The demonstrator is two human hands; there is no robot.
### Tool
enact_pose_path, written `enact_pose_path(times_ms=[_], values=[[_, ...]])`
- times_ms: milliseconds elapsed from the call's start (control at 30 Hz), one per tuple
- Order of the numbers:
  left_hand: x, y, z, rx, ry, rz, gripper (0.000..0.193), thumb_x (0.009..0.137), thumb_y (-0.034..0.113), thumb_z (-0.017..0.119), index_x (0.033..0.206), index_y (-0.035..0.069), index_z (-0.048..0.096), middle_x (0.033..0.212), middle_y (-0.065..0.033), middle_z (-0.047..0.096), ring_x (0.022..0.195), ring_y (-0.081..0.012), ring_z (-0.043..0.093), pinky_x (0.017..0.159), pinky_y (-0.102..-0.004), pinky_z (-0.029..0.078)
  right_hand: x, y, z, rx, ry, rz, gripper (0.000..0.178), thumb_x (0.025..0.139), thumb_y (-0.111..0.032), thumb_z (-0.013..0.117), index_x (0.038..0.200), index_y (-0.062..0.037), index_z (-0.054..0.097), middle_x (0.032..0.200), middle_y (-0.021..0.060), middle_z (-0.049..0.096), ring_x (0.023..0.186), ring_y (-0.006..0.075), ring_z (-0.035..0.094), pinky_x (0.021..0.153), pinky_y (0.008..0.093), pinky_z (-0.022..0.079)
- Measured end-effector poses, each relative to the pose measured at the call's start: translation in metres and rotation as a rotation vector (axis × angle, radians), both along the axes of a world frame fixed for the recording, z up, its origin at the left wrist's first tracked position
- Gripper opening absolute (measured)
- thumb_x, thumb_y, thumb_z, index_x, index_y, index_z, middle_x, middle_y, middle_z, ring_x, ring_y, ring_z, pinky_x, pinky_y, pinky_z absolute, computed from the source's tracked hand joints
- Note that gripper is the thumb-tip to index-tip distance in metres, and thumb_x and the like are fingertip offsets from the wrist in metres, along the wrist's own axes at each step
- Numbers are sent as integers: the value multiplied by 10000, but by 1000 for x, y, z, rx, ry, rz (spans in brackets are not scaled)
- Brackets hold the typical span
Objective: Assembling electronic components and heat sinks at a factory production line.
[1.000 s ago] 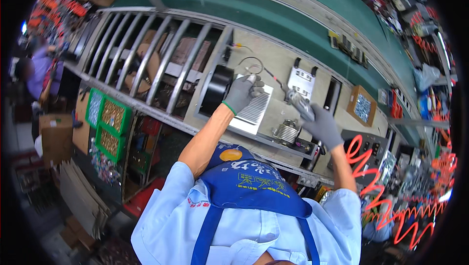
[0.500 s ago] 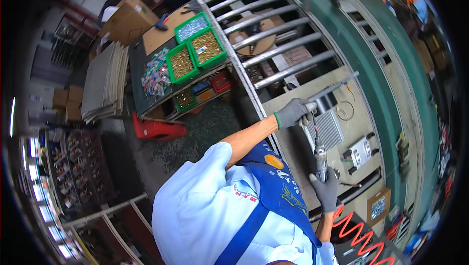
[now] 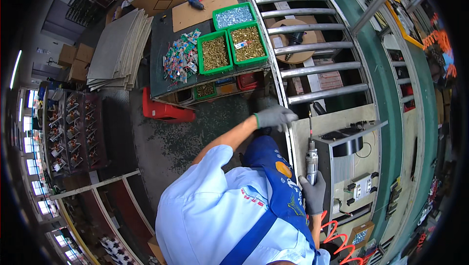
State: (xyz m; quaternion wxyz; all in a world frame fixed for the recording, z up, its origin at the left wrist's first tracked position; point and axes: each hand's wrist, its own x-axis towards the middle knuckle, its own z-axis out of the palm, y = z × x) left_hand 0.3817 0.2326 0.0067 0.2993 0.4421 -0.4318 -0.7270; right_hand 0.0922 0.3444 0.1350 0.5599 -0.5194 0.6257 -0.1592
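The person wears a light blue short-sleeved work shirt [image 3: 205, 211], creased across the shoulders. Over it lies a darker blue apron [image 3: 273, 182] with a broad strap running diagonally across the back, an orange round badge and yellow printed markings on its fabric. The left hand [image 3: 274, 116] and the right hand [image 3: 312, 193] are each covered by a grey knitted glove; the left glove shows a green cuff edge.

Grey gloves cover both hands [image 3: 276, 116] [image 3: 312, 194]; silver screwdriver [image 3: 311, 160]; green bins [image 3: 232, 38] of brass screws; blue apron [image 3: 273, 187]; orange coiled hose [image 3: 337, 238].
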Motion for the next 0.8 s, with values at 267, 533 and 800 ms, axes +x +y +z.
enact_pose_path(times_ms=[267, 533, 800], values=[[327, 3, -91, -119, -1473, 811, 229, 843, 251, 547, 935, 69, 652, 881, -216, 656, 832, -419, 631, 725, -509, 498, 40, -18, -11, 62, 65, -187, 208, 780, -106, 696, 903, -15, 554, 725, -9, 509, 652, 76, 443, 593, 265, 394], [450, -46, -90, 111, -1865, 563, 313, 885, 232, 547, 1152, 73, 590, 1200, -184, 576, 1100, -374, 575, 845, -465, 518, 59, -25, -9, 104, 207, -265, 222, 778, -134, 704, 884, -20, 547, 689, -24, 476, 603, 59, 434, 532, 247, 384], [466, -59, -98, 330, -1811, 501, 354, 871, 262, 602, 1179, 88, 595, 1221, -166, 579, 1099, -377, 581, 868, -463, 512, 58, -29, -8, 96, 233, -251, 333, 764, -148, 720, 1016, 16, 578, 786, 39, 582, 688, 95, 515, 637, 273, 456]])
